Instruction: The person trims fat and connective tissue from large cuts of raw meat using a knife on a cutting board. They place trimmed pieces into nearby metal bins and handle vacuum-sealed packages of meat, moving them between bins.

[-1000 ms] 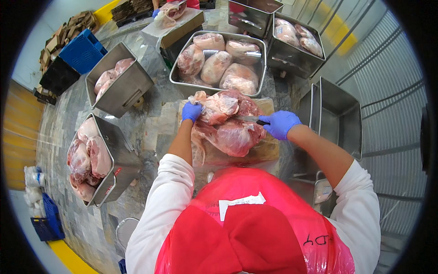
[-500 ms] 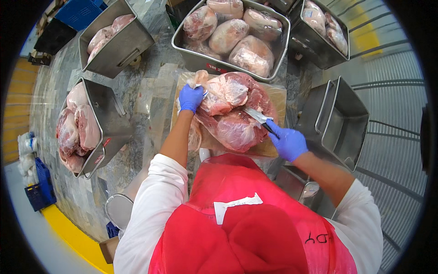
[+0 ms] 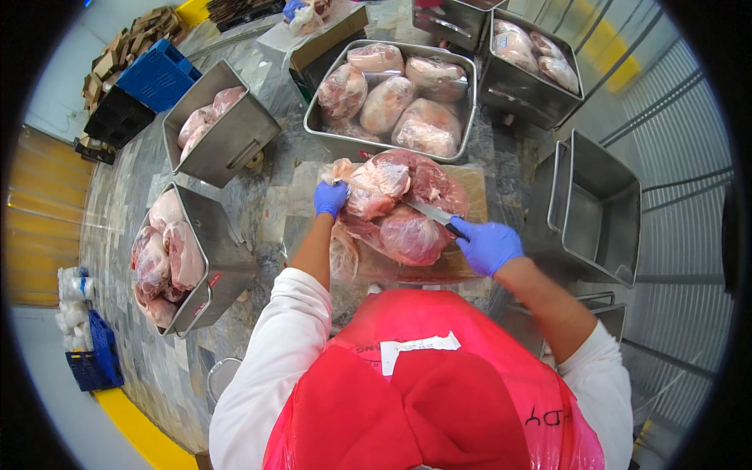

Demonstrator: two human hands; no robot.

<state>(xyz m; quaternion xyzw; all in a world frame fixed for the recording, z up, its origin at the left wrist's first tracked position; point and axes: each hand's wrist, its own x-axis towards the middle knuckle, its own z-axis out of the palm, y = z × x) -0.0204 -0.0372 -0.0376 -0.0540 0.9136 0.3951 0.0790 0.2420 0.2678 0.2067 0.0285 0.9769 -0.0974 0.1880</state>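
Observation:
A large cut of raw pink meat (image 3: 403, 235) lies on a cutting board (image 3: 475, 192) in front of me, with thin clear plastic (image 3: 345, 254) hanging at its near left side. My left hand (image 3: 330, 198), in a blue glove, is closed at the meat's pale left end; its fingertips are partly hidden. Also blue-gloved, my right hand (image 3: 491, 246) grips the black handle of a knife (image 3: 431, 210). The blade points left and away from me, its tip at the dark seam in the middle of the meat.
Beyond the board stands a metal tub (image 3: 312, 129) of wrapped meat. More meat fills bins at left (image 3: 227, 274), far left (image 3: 258, 141) and far right (image 3: 525, 94). A metal bin with bare inner walls (image 3: 601, 211) is at right. A person's gloved hand (image 3: 292, 9) shows at the far edge.
My view has shifted, bringing in more of the far side of the room. More of the knife blade shows outside the meat. My left hand still holds the same end.

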